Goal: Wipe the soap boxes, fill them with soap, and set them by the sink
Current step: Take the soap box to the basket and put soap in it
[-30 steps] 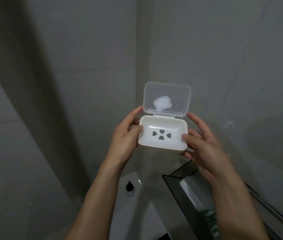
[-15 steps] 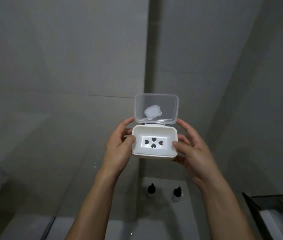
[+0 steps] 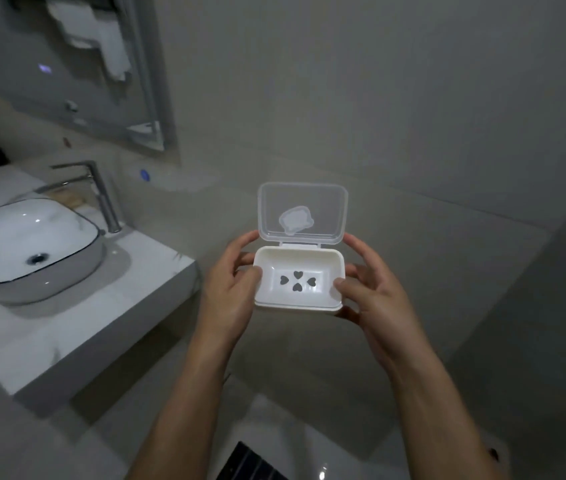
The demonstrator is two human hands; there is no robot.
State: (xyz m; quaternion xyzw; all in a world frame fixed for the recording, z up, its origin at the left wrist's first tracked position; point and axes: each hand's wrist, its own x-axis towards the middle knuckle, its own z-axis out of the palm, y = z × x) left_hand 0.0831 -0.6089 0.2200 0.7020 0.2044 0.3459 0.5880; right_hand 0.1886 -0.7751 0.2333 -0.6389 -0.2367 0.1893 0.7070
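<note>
Left hand (image 3: 229,289) and right hand (image 3: 375,299) grip the empty white plastic soap box (image 3: 298,279) level, clear hinged lid (image 3: 302,213) upright, exposing the tray for filling.

Dim, grey light throughout. Small glints sit on the sink (image 3: 28,244) (its rim bends with wide-angle distortion). Corners look soft.

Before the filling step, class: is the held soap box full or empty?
Empty: the soap box shows its bare white floor and four heart-shaped holes.

Head cam, looking down, close.
</note>
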